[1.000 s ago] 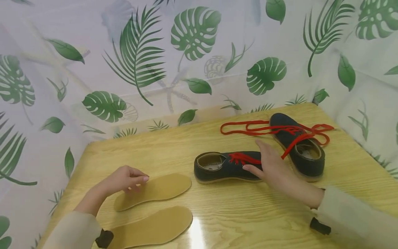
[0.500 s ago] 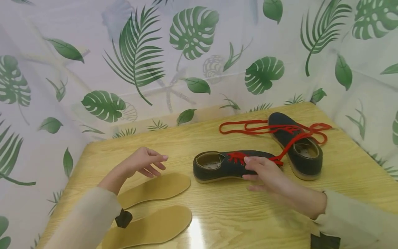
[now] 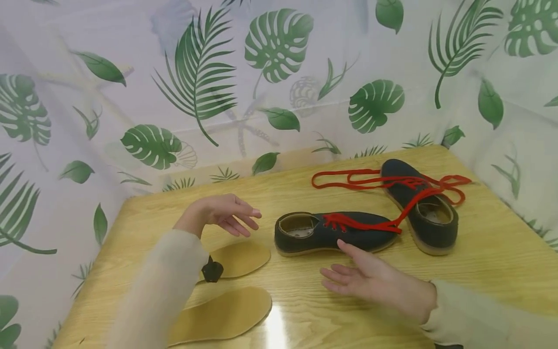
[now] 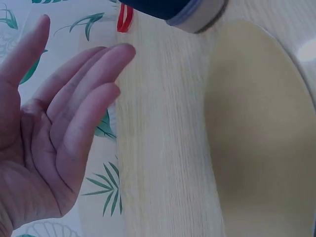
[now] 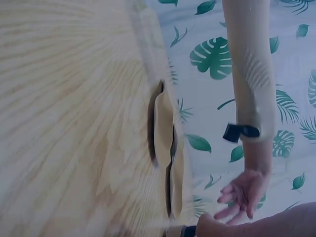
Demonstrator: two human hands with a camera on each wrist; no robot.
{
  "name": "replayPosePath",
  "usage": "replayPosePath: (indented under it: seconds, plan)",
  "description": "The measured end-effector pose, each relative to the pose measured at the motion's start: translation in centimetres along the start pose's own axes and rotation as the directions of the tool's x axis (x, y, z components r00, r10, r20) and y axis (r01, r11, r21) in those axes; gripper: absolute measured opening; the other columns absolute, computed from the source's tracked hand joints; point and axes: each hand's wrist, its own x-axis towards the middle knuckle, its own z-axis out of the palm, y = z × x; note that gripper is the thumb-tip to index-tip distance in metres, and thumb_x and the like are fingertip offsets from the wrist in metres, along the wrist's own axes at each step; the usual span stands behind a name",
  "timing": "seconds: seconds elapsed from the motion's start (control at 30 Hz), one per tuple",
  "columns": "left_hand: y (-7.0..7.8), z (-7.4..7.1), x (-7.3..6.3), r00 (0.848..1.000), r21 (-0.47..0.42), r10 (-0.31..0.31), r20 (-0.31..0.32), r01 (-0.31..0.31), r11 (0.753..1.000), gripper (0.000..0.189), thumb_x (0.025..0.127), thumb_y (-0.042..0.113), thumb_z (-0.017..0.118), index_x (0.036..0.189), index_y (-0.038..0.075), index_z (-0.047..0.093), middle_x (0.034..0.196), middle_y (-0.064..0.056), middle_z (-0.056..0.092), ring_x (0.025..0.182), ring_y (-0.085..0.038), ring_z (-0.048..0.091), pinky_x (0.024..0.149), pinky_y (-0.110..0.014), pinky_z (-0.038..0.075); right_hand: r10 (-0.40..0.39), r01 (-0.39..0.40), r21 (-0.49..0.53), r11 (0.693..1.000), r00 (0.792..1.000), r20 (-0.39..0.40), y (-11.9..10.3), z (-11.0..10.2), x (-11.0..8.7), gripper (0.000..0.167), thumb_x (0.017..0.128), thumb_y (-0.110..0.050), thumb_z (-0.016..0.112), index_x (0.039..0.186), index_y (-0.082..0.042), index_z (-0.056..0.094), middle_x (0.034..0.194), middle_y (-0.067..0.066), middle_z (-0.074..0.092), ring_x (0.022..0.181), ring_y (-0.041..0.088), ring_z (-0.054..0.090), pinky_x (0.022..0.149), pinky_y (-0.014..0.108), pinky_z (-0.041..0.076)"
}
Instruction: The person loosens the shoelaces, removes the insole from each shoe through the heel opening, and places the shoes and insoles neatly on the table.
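Note:
A dark navy shoe (image 3: 362, 218) with a red shoelace (image 3: 370, 226) lies sideways at mid-table in the head view. My right hand (image 3: 379, 286) hovers just in front of it, fingers loosely spread and holding nothing. Left of the shoe's heel, my left hand (image 3: 226, 213) hangs in the air with relaxed fingers, also holding nothing. Two tan insoles lie on the left: the far insole (image 3: 246, 259), partly hidden by my left sleeve, and the near insole (image 3: 226, 315). The left wrist view shows my left palm (image 4: 54, 148) beside an insole (image 4: 256, 128).
A second navy shoe (image 3: 436, 237) stands at the right, its long red lace (image 3: 327, 179) looped across the table behind the first shoe. The wooden table (image 3: 305, 315) meets a leaf-printed cloth (image 3: 305, 131) at its back and sides.
My right hand has left the first shoe's front and drawn back toward me. My left hand has risen from the far insole and moved right, toward the shoe's heel.

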Motion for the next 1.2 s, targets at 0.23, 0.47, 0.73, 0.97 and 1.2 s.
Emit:
replayPosePath:
  seconds: [0.23, 0.47, 0.73, 0.97, 1.2]
  plan:
    - [1.6, 0.6, 2.9, 0.999, 0.075, 0.047, -0.009, -0.046, 0.996, 0.050, 0.094, 0.034, 0.058, 0.134, 0.006, 0.052, 0.121, -0.008, 0.065, 0.100, -0.023, 0.067, 0.086, -0.038, 0.057, -0.046, 0.047, 0.031, 0.998, 0.999, -0.018, 1.2, 0.7, 0.3, 0.087, 0.099, -0.033, 0.046, 0.147, -0.024, -0.025, 0.157, 0.018, -0.010, 0.143, 0.035, 0.014, 0.115, 0.050, 0.025]
    - [3.0, 1.7, 5.8, 0.979, -0.010, 0.157, -0.133, -0.160, 0.987, 0.050, 0.090, 0.037, 0.064, 0.132, 0.011, 0.055, 0.119, -0.005, 0.066, 0.105, -0.021, 0.065, 0.090, -0.040, 0.055, -0.081, 0.082, 0.060, 0.995, 0.997, -0.014, 1.5, 1.6, 0.7, 0.083, 0.100, -0.032, 0.044, 0.147, -0.025, -0.024, 0.157, 0.015, -0.011, 0.144, 0.034, 0.009, 0.116, 0.053, 0.022]
    - [2.4, 3.7, 7.7, 0.980, -0.052, 0.120, -0.160, -0.130, 0.990, 0.045, 0.089, 0.036, 0.065, 0.127, 0.012, 0.061, 0.119, -0.004, 0.066, 0.110, -0.022, 0.062, 0.091, -0.039, 0.054, -0.197, 0.199, 0.024, 0.980, 0.978, -0.064, 1.9, 2.5, 0.8, 0.081, 0.101, -0.026, 0.044, 0.149, -0.022, -0.021, 0.157, 0.017, -0.006, 0.143, 0.037, 0.013, 0.109, 0.057, 0.032]
    - [2.1, 4.7, 8.0, 0.988, 0.019, 0.097, -0.122, -0.095, 0.995, 0.038, 0.089, 0.037, 0.065, 0.120, 0.016, 0.067, 0.119, -0.002, 0.065, 0.111, -0.023, 0.061, 0.094, -0.043, 0.052, -0.161, 0.163, 0.075, 0.984, 0.986, -0.030, 1.9, 3.2, 0.6, 0.085, 0.100, -0.027, 0.046, 0.147, -0.024, -0.026, 0.156, 0.014, -0.017, 0.144, 0.036, 0.008, 0.110, 0.058, 0.031]
    - [1.7, 5.2, 8.1, 0.994, 0.019, 0.113, 0.005, -0.113, 0.993, 0.036, 0.090, 0.031, 0.065, 0.121, 0.013, 0.066, 0.121, -0.003, 0.064, 0.106, -0.022, 0.063, 0.083, -0.040, 0.058, -0.231, 0.233, 0.048, 0.971, 0.972, -0.039, 1.6, 3.8, 1.1, 0.090, 0.101, -0.020, 0.042, 0.138, -0.031, -0.039, 0.157, 0.015, -0.013, 0.143, 0.037, 0.010, 0.112, 0.060, 0.023]
